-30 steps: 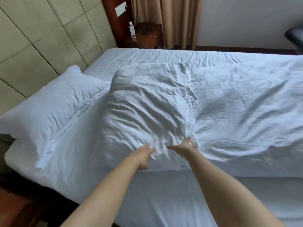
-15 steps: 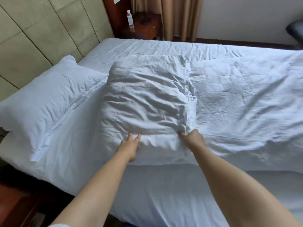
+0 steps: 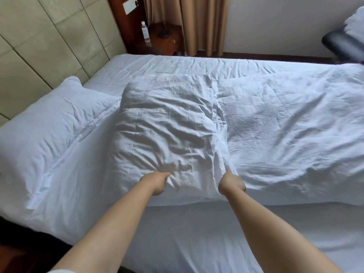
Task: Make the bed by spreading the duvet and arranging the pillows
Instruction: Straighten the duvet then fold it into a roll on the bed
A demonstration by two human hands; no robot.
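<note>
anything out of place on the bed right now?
Yes. The wrinkled pillow lies mid-bed, overlapping the duvet, away from the headboard, while the other pillow leans there. The left hand and right hand grip its near edge.

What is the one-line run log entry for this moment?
left hand: grips pillow near edge | right hand: grips its right corner | second pillow: at headboard | duvet: wrinkled
</note>
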